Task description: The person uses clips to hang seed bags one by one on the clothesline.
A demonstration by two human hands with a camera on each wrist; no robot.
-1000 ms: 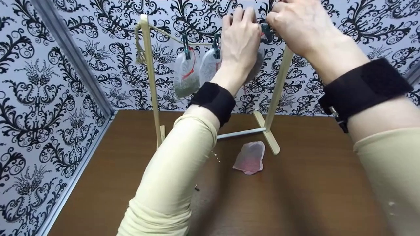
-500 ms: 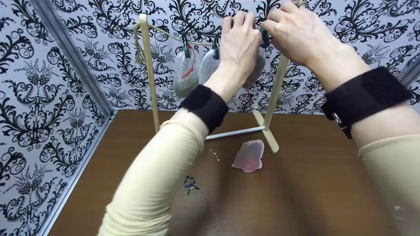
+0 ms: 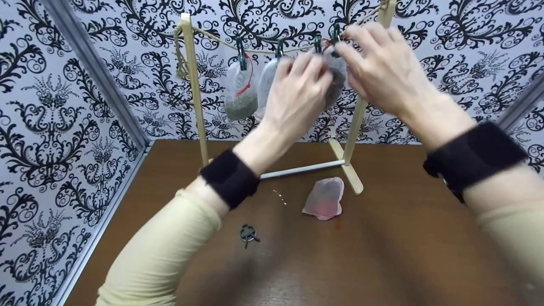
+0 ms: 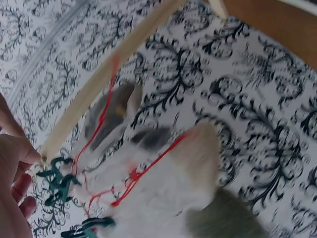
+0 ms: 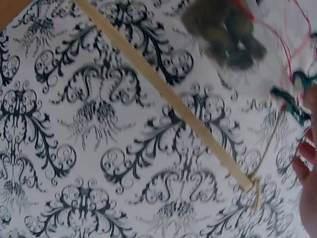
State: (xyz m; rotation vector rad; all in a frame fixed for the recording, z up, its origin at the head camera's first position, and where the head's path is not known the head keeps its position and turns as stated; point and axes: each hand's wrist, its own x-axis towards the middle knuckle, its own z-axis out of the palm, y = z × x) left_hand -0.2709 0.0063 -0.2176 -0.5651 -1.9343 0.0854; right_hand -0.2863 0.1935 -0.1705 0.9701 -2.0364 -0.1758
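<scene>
Several sheer drawstring bags hang from a cord (image 3: 214, 39) by dark green clothespins. The leftmost bag (image 3: 240, 100) has greenish contents and a red drawstring. At the right end, a bag (image 5: 223, 34) of dark brown lumps hangs under a clothespin (image 3: 336, 33). My left hand (image 3: 297, 91), blurred and loosely bent, is in front of the middle bags and hides parts of them. Nothing shows in its fingers. My right hand (image 3: 382, 68) is beside the rightmost clothespin, fingers loosely spread, fingertips close to it.
Wooden posts (image 3: 193, 85) hold the cord, and a white bar (image 3: 301, 169) joins them below. A pinkish sheer bag (image 3: 325, 199) lies on the brown table (image 3: 403, 238). Nearer stands a small dark round object with a ring (image 3: 248, 233). Patterned walls enclose the back and left.
My left hand has moved down and left from the cord, uncovering a clothespin. My right hand has lowered slightly and its fingers have loosened, leaving the rightmost clothespin visible on the cord.
</scene>
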